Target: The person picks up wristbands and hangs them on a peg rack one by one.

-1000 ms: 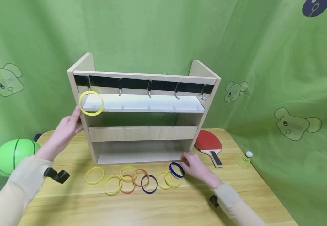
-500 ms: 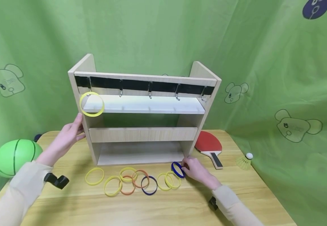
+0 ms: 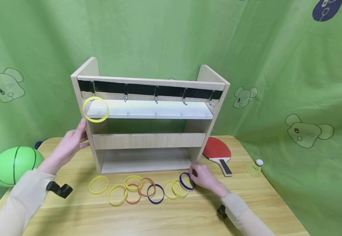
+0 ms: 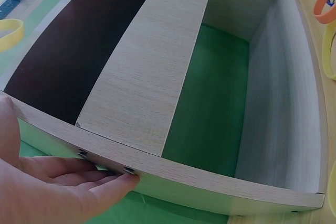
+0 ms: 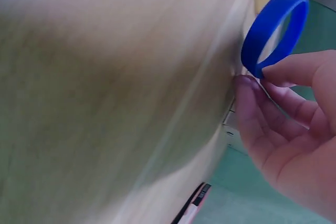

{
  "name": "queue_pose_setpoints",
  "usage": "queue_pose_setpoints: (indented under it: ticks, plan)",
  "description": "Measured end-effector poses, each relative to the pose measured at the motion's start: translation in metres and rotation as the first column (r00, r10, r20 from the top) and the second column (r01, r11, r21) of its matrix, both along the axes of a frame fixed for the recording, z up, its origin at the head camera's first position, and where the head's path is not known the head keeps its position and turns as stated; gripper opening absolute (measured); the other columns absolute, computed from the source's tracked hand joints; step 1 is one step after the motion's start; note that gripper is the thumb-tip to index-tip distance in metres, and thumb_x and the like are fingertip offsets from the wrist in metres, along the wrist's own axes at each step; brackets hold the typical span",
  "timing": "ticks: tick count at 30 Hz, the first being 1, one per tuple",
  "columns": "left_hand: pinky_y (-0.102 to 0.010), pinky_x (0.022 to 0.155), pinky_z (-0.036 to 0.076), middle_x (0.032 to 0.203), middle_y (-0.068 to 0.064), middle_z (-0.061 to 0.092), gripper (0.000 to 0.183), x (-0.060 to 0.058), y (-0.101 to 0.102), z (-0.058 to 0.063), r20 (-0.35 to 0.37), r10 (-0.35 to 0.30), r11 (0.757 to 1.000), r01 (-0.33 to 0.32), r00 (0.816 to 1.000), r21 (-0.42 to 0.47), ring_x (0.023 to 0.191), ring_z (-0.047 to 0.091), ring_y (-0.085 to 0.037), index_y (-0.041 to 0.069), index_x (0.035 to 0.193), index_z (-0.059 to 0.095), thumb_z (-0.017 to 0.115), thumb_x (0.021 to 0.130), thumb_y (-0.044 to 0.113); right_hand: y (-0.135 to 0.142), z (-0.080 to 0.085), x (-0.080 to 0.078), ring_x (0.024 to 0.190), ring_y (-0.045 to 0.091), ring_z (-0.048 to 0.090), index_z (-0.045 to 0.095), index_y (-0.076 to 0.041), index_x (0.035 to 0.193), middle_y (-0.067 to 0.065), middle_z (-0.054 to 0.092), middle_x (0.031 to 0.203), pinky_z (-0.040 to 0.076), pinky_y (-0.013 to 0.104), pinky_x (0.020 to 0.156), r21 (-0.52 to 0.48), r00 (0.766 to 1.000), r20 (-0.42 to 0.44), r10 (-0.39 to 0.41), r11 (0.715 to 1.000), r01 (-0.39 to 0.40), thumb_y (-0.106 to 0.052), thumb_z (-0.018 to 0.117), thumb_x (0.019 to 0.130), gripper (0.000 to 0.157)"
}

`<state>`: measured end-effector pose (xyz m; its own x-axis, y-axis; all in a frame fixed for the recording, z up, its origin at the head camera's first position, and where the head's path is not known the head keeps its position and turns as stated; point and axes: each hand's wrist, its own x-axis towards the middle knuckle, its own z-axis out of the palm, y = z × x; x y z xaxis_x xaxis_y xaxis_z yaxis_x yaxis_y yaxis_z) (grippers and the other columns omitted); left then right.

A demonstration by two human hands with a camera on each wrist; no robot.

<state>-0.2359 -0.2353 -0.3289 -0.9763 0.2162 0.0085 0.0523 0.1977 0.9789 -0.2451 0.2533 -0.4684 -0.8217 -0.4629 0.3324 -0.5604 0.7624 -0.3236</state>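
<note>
At the far left of the head view I see a green ball (image 3: 12, 165) sitting at the edge of the wooden counter (image 3: 165, 216). Next to it, my left hand (image 3: 70, 142) rests with straight fingers against the left side panel of a small wooden shelf rack (image 3: 148, 139); the left wrist view shows those fingers (image 4: 89, 179) flat along the panel's outer face, holding nothing and steadying the rack. Above that hand, a yellow ring (image 3: 95, 109) hangs from the leftmost of five metal hooks (image 3: 156, 97) set under the rack's top rail. The other four hooks are bare.

On the counter in front of the rack lies a row of loose rings (image 3: 138, 190), yellow, orange and dark blue, some overlapping. At the right end of that row, my right hand (image 3: 203, 177) pinches a blue ring (image 3: 186, 181) between thumb and fingertips, tilted up on its edge just above the counter and near the rack's lower right corner. Beyond it lie a red paddle (image 3: 218, 152) and a shuttlecock (image 3: 255, 167).

I judge this to be the pick-up of the second ring, with one already hung. The next move calls for lifting the blue ring clear of its neighbours, carrying it up to a free hook, and slipping its loop over the hook tip while the left hand braces the rack.
</note>
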Motion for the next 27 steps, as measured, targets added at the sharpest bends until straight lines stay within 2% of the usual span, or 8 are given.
queue_pose_setpoints:
  ticks: [4, 9, 15, 20, 24, 27]
  plan:
    - [-0.061, 0.122, 0.021, 0.160, -0.035, 0.010, 0.092, 0.000, 0.000, 0.000, -0.006, -0.001, 1.000, 0.001, 1.000, -0.003, 0.149, 0.015, -0.050, -0.010, 0.154, 0.006, 0.016, 0.101, 0.064, -0.001, 0.010, 0.004, 0.067, 0.008, 0.061, 0.060, -0.007, 0.079, 0.003, 0.066, 0.073, 0.052, 0.013, 0.056, -0.015, 0.996, 0.090, -0.014, 1.000, 0.015, 0.005, 0.067, 0.081, 0.013]
    - [-0.062, 0.122, 0.021, 0.161, -0.034, 0.010, 0.092, 0.000, 0.000, 0.000, -0.004, 0.003, 1.000, -0.003, 1.000, -0.007, 0.149, 0.015, -0.050, -0.010, 0.154, 0.006, 0.016, 0.101, 0.064, -0.007, 0.028, 0.011, 0.068, 0.008, 0.064, 0.061, -0.007, 0.081, 0.004, 0.069, 0.076, 0.055, 0.012, 0.058, -0.055, 0.994, 0.112, 0.007, 0.998, 0.000, 0.005, 0.067, 0.083, 0.012]
    - [-0.062, 0.122, 0.021, 0.161, -0.034, 0.010, 0.091, 0.001, -0.001, 0.000, -0.013, 0.004, 1.000, -0.004, 1.000, 0.001, 0.149, 0.015, -0.050, -0.011, 0.154, 0.007, 0.016, 0.101, 0.063, -0.021, 0.059, 0.015, 0.069, 0.009, 0.066, 0.063, -0.007, 0.083, 0.005, 0.070, 0.077, 0.058, 0.015, 0.059, -0.054, 0.997, 0.005, 0.072, 0.996, -0.072, 0.005, 0.069, 0.084, 0.013]
    - [-0.062, 0.122, 0.022, 0.161, -0.033, 0.010, 0.090, 0.001, -0.001, 0.001, -0.016, 0.002, 1.000, -0.002, 1.000, -0.004, 0.149, 0.015, -0.050, -0.010, 0.154, 0.008, 0.016, 0.102, 0.063, -0.039, 0.096, 0.021, 0.071, 0.011, 0.067, 0.065, -0.007, 0.084, 0.005, 0.071, 0.080, 0.059, 0.016, 0.060, -0.049, 0.991, -0.051, 0.124, 0.991, -0.126, 0.003, 0.070, 0.085, 0.011]
    - [-0.062, 0.122, 0.022, 0.161, -0.033, 0.010, 0.091, 0.001, -0.001, 0.000, -0.004, 0.003, 1.000, -0.003, 1.000, -0.003, 0.149, 0.015, -0.050, -0.010, 0.154, 0.007, 0.017, 0.101, 0.063, -0.055, 0.130, 0.027, 0.072, 0.009, 0.065, 0.065, -0.008, 0.088, 0.003, 0.071, 0.082, 0.058, 0.014, 0.062, -0.052, 0.979, -0.079, 0.190, 0.979, -0.195, -0.001, 0.071, 0.087, 0.009]
    - [-0.061, 0.122, 0.022, 0.161, -0.033, 0.010, 0.091, 0.001, -0.001, -0.001, 0.001, 0.004, 1.000, -0.004, 1.000, -0.001, 0.149, 0.015, -0.050, -0.010, 0.154, 0.007, 0.017, 0.101, 0.063, -0.067, 0.154, 0.029, 0.073, 0.008, 0.066, 0.064, -0.008, 0.089, 0.003, 0.071, 0.084, 0.058, 0.014, 0.062, -0.068, 0.960, -0.120, 0.252, 0.963, -0.261, -0.002, 0.071, 0.089, 0.008]
